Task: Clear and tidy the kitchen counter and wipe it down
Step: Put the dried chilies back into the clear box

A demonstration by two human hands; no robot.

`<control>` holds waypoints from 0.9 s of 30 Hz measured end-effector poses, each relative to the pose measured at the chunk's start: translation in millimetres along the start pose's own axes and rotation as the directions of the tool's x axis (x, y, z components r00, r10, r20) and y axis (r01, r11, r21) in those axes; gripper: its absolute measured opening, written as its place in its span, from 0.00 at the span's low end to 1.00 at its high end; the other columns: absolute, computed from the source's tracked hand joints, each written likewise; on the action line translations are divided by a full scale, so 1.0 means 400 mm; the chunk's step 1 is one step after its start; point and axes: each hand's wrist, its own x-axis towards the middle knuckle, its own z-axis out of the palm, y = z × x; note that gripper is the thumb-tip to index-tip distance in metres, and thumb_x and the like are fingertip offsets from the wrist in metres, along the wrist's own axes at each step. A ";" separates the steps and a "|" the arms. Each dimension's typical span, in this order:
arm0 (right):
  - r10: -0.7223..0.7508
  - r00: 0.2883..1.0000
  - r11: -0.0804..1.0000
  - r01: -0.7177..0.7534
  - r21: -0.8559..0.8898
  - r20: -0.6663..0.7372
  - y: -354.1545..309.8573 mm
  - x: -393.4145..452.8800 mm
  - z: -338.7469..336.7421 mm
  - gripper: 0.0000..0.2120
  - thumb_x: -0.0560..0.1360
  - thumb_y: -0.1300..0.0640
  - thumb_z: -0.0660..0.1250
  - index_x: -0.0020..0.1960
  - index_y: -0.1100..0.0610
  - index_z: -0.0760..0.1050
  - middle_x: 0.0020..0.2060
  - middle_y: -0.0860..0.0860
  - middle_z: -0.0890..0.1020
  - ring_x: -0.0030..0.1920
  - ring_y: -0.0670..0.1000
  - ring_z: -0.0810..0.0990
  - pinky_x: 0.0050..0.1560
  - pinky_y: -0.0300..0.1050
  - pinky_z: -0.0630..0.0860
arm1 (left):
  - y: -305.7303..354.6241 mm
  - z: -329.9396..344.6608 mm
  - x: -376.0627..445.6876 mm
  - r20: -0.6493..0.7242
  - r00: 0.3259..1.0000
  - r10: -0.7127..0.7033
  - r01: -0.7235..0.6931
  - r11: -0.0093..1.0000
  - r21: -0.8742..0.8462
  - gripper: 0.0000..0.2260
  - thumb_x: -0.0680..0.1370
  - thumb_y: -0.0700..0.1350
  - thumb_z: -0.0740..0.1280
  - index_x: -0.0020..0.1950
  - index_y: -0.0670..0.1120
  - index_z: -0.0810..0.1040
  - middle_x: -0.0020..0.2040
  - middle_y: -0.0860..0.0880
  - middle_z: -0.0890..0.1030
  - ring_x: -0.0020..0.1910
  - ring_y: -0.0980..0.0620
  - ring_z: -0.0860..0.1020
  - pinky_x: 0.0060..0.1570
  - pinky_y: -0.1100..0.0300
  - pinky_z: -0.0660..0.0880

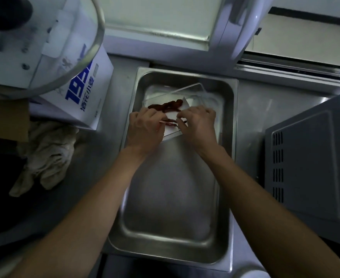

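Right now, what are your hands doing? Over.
Both hands, left hand, right hand, pinching clear container in steel pan. Red scraps inside. Nothing blocking.

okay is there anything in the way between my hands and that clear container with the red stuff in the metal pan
Nothing visible. Both the left hand and right hand already reach the near edge of the clear container, which sits tilted inside the metal pan.

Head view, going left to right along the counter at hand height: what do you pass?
Crumpled cloth → white box with blue print → left hand → right hand, both over the steel pan → grey vented appliance.
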 end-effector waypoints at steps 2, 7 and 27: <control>0.002 1.000 1.000 -0.002 0.009 0.006 -0.006 -0.010 -0.002 0.06 0.78 0.55 0.68 0.51 0.53 0.83 0.50 0.50 0.84 0.58 0.55 0.77 0.62 0.56 0.62 | 0.003 -0.014 -0.011 0.032 0.999 -0.022 0.022 1.000 -0.006 0.07 0.74 0.42 0.70 0.51 0.48 0.83 0.49 0.49 0.83 0.50 0.45 0.77 0.48 0.50 0.68; 0.030 0.999 0.998 -0.028 0.058 -0.022 -0.003 -0.085 -0.044 0.07 0.76 0.56 0.68 0.53 0.53 0.82 0.52 0.49 0.83 0.58 0.54 0.78 0.61 0.55 0.67 | 0.036 -0.053 -0.054 0.108 0.993 -0.036 0.039 0.999 -0.024 0.09 0.78 0.45 0.66 0.57 0.48 0.81 0.53 0.49 0.82 0.51 0.46 0.77 0.49 0.51 0.71; 0.069 0.996 0.992 -0.075 0.103 0.062 0.017 -0.574 -0.221 0.12 0.77 0.56 0.68 0.59 0.55 0.80 0.58 0.52 0.82 0.60 0.57 0.77 0.59 0.56 0.73 | 0.315 -0.195 -0.460 0.380 0.923 -0.058 0.016 0.993 0.113 0.18 0.82 0.53 0.60 0.71 0.50 0.71 0.67 0.48 0.76 0.65 0.46 0.72 0.63 0.47 0.69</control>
